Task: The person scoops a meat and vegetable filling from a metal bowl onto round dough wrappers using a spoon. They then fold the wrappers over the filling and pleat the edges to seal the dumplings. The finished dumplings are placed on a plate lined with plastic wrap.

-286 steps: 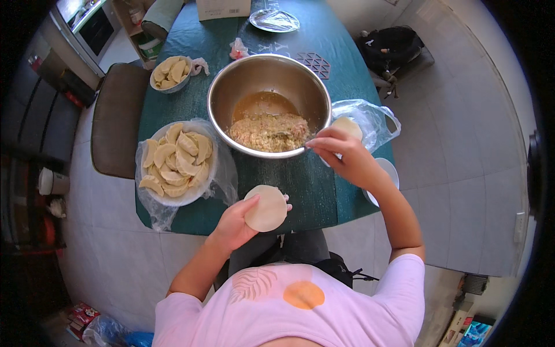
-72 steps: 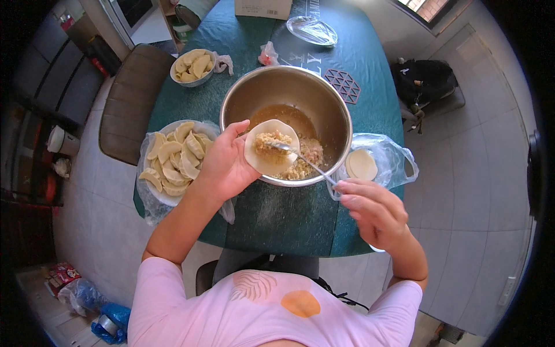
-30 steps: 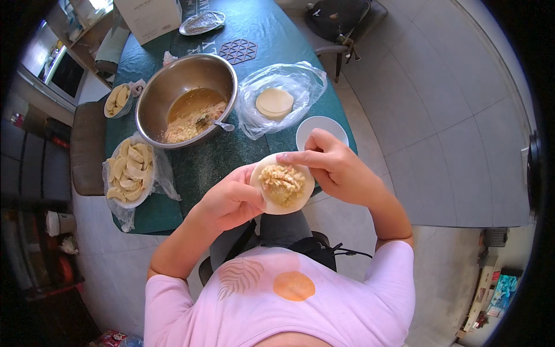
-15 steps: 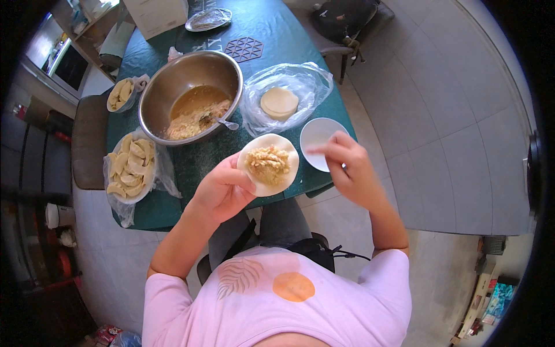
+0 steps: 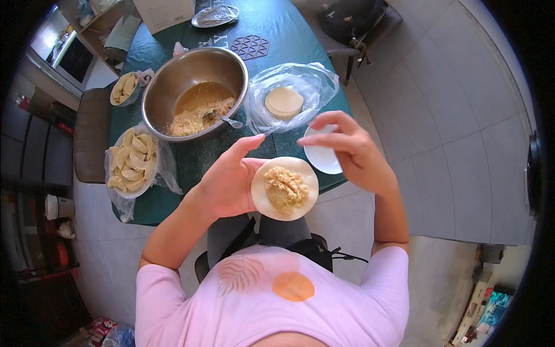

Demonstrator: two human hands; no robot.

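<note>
On the fingers of my left hand (image 5: 228,179) lies a round dumpling wrapper (image 5: 263,199), flat and unfolded, its thumb lifted away from the dough. A mound of pale yellow, crumbly filling (image 5: 287,189) sits in the wrapper's middle. My right hand (image 5: 361,153) hovers over the white bowl (image 5: 324,157), fingers stretched and apart, with nothing seen in them; it hides part of the bowl. Beyond my hands, a big metal basin (image 5: 151,95) contains more filling with some liquid, and a spoon (image 5: 232,122) leans in it. Stacked wrappers (image 5: 284,103) rest on a clear plastic bag (image 5: 315,87).
At the left of the green-covered table (image 5: 196,196), a plate of folded dumplings (image 5: 134,159) stands on plastic, with a smaller bowl of dumplings (image 5: 124,88) behind. A dark lattice trivet (image 5: 250,47), a wrapped dish (image 5: 215,16) and a white box (image 5: 165,13) are at the back.
My left hand has lowered the filled wrapper toward me, and its thumb has come off the dough. My right hand's fingers have spread and lifted beside the white bowl.
</note>
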